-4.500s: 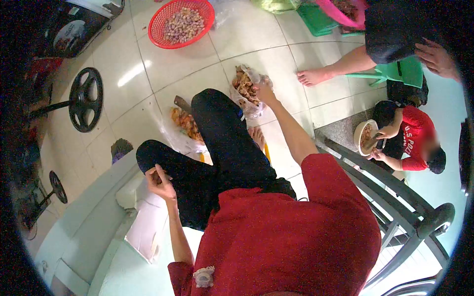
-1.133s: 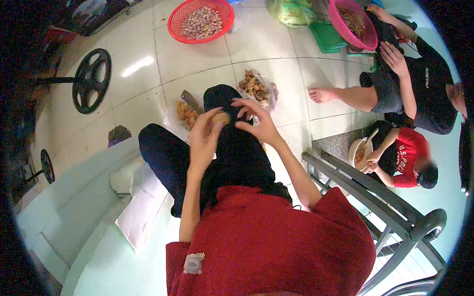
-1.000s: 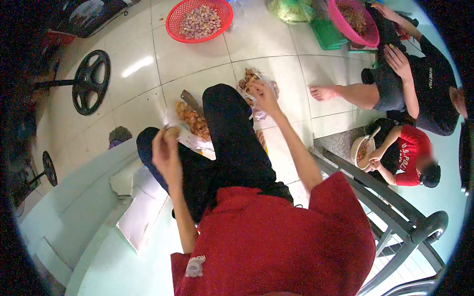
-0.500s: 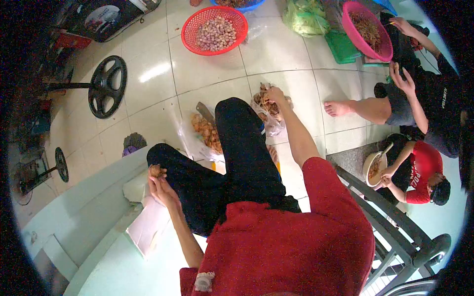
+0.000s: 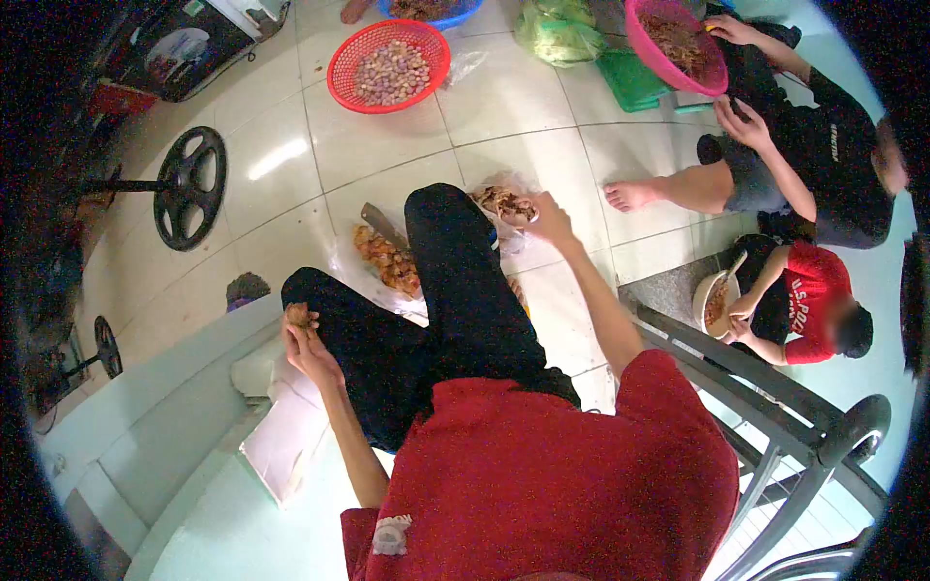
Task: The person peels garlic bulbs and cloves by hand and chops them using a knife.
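Note:
My left hand [image 5: 312, 356] is raised at the left, beside my knee. Its fingertips close round a small brown, rough lump [image 5: 297, 315], whose kind I cannot tell. My right hand [image 5: 550, 219] is at the right edge of a clear plastic bag [image 5: 523, 242] on the floor. Brown, irregular pieces [image 5: 502, 203] lie in that bag. The right fingers are curled together, and what they pinch is hidden. Between my knees, orange-brown pieces [image 5: 387, 263] lie on clear plastic, with a knife [image 5: 384, 228] at their far edge.
Ahead stands a red basket [image 5: 339, 87] of small pale purple bulbs. A pink basket [image 5: 635, 44] is beside a person in black [image 5: 833, 145]. Another person in red [image 5: 814, 300] holds a bowl [image 5: 702, 305]. A metal railing [image 5: 775, 387] runs close on my right; black wheels [image 5: 221, 184] are left.
My right hand has drawn back from the middle of the brown pieces to the bag's near right edge. The left hand still holds the lump. The whole view has shifted slightly.

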`<action>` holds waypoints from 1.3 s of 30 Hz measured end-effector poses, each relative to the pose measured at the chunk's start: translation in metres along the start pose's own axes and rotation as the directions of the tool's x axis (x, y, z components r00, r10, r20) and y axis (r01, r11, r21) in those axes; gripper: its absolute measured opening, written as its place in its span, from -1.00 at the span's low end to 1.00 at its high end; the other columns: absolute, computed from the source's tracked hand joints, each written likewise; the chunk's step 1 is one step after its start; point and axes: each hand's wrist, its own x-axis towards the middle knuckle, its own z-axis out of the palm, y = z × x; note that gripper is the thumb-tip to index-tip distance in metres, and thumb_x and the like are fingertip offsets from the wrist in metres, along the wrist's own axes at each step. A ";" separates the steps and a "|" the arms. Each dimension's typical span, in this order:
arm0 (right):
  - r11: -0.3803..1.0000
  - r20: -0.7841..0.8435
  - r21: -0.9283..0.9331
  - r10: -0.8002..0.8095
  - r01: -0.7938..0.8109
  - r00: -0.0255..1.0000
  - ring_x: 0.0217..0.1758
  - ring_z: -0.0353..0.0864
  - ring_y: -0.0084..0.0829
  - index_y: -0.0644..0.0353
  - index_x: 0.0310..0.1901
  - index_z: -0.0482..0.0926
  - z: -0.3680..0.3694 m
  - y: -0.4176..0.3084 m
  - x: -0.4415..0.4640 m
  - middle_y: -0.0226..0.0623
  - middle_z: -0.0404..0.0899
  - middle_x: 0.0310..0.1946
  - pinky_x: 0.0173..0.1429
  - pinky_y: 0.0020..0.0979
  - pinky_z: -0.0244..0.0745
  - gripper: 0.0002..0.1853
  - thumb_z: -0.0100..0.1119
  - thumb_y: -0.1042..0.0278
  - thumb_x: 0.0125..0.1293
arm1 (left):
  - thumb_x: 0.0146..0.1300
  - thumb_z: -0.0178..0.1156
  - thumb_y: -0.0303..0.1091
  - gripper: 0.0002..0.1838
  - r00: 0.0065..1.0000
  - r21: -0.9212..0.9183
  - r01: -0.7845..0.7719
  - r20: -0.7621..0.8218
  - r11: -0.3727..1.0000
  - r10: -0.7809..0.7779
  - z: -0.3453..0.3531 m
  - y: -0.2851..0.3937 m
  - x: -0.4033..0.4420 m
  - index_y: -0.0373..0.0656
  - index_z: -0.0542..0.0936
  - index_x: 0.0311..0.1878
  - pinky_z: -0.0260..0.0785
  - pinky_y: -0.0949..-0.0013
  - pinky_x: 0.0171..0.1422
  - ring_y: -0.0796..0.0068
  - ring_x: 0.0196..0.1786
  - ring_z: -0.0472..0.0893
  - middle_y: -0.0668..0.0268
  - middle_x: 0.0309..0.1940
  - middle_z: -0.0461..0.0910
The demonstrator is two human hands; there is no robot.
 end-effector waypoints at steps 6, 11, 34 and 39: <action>0.979 -0.026 -0.116 0.168 -0.170 0.985 -0.13 0.67 -0.13 -0.14 -0.06 0.69 0.060 -0.009 -0.012 -0.12 0.67 -0.20 -0.07 -0.15 0.57 -0.59 0.35 -0.13 0.12 | 0.53 0.01 -0.22 -0.58 1.000 -0.029 -0.005 0.021 1.000 0.006 0.003 -0.002 -0.001 -0.39 0.43 0.24 0.37 0.42 0.03 0.43 -0.10 0.55 0.14 -0.02 0.57; 0.874 -0.123 0.461 0.236 -0.155 0.964 -0.42 0.64 -0.33 0.15 -0.31 0.73 0.107 0.027 0.064 -0.22 0.65 -0.55 -0.29 -0.20 0.46 -0.76 0.25 0.16 0.18 | 0.52 0.03 -0.24 -0.59 0.998 -0.037 -0.062 0.031 0.997 0.063 -0.001 -0.002 0.000 -0.40 0.44 0.21 0.37 0.42 0.01 0.43 -0.14 0.55 0.17 -0.06 0.57; 0.928 0.002 0.355 0.125 -0.118 0.992 -0.08 0.67 -0.41 0.10 0.11 0.60 0.092 0.003 0.035 -0.24 0.63 0.02 -0.05 -0.37 0.59 -0.64 0.27 0.24 0.30 | 0.48 0.10 -0.31 -0.65 0.993 -0.045 -0.115 0.033 0.992 0.116 -0.010 0.006 -0.005 -0.33 0.48 0.20 0.42 0.41 -0.02 0.41 -0.16 0.58 0.16 0.01 0.58; 0.629 0.136 0.677 0.403 -0.382 0.905 -0.05 0.72 -0.35 0.20 0.16 0.45 0.125 0.062 -0.090 -0.18 0.59 -0.01 -0.16 -0.33 0.60 -0.66 0.11 0.29 0.41 | 0.49 0.07 -0.30 -0.66 0.996 0.033 -0.076 0.050 0.997 0.074 -0.016 0.002 -0.004 -0.33 0.49 0.19 0.40 0.44 -0.02 0.48 -0.17 0.57 0.19 -0.07 0.61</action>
